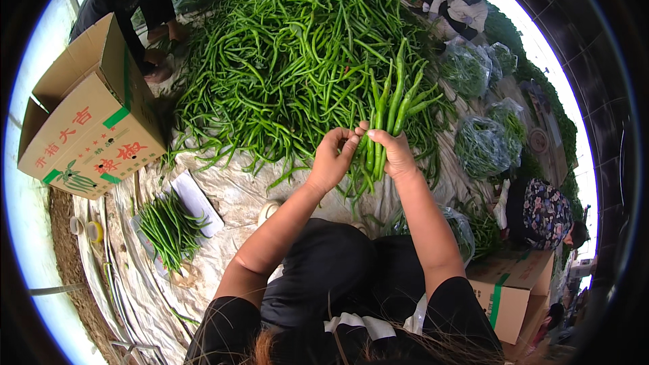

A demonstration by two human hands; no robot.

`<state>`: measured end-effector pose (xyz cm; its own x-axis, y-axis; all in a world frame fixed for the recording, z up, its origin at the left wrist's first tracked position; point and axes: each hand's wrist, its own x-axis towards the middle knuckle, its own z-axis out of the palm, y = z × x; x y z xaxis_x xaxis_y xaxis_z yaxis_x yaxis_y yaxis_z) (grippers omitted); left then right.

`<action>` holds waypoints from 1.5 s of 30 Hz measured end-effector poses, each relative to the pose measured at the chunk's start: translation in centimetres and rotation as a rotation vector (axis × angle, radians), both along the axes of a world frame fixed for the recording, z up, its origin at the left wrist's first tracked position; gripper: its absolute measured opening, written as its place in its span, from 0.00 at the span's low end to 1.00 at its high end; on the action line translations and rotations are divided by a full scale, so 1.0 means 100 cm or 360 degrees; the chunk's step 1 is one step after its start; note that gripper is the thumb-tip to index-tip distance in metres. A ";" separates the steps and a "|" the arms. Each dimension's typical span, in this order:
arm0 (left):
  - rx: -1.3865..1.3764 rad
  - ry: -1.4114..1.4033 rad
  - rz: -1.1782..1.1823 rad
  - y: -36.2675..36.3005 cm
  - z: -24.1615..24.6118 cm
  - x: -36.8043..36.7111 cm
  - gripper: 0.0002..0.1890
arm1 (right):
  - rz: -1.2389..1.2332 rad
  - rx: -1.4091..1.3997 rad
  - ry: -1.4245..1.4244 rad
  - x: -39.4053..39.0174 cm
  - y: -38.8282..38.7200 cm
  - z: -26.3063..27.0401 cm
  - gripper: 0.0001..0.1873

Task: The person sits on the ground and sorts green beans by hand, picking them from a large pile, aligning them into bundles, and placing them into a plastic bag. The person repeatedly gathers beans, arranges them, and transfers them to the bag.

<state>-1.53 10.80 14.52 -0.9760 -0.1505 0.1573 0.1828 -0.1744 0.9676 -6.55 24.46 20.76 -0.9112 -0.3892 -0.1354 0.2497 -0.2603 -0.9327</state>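
My right hand (pixel 399 155) grips a small bunch of long green chili peppers (pixel 397 96), their tips fanning up and away from me. My left hand (pixel 332 156) is at the bunch's left side, thumb and fingers bent close together against it. Whether a pepper is pinched between those fingertips is hidden. Behind both hands rises a large heap of loose green chili peppers (pixel 284 50). To my left, a neat pile of aligned peppers (pixel 170 230) lies on a flat tray or scale, with a white sheet-like panel (pixel 197 200) beside it.
A printed cardboard box (pixel 91 121) stands open at left, near a crouching person (pixel 121 0). Tape rolls (pixel 94 231) lie by the soil edge. Bagged peppers (pixel 484 147) line the right side, with two more people beyond. Another carton (pixel 507 294) sits behind my right arm.
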 end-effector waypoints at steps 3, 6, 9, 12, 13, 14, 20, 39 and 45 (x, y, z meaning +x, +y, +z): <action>-0.0708 0.0325 0.0246 0.012 0.033 0.013 0.16 | -0.0156 0.0015 0.0095 0.005 0.009 0.004 0.14; -0.0776 0.0486 0.0410 0.026 0.047 0.015 0.20 | -0.0212 -0.0032 0.0182 0.014 0.006 0.009 0.13; -0.0831 0.0404 0.0361 0.037 0.053 0.015 0.26 | -0.0237 -0.0070 0.0269 0.017 0.010 0.012 0.14; -0.0713 0.0451 0.0316 0.048 0.057 0.015 0.22 | -0.0326 -0.0148 0.0261 0.016 0.020 0.013 0.14; -0.0413 0.0492 0.0339 0.049 0.050 0.008 0.20 | -0.0281 -0.0221 0.0262 0.017 0.015 0.016 0.14; -0.0114 0.0533 0.0358 0.051 0.033 -0.004 0.18 | -0.0235 -0.0295 0.0262 0.020 0.007 0.021 0.14; -0.0568 0.0657 0.0357 0.057 0.060 0.007 0.14 | -0.0253 -0.0362 0.0148 0.019 0.026 0.021 0.14; 0.1053 -0.0091 -0.0106 -0.008 0.114 -0.032 0.17 | -0.0314 0.0098 0.0564 0.001 0.088 0.039 0.15; 0.0312 0.0073 -0.0304 0.049 0.097 -0.015 0.55 | -0.0474 0.1681 0.1058 0.030 0.041 0.045 0.23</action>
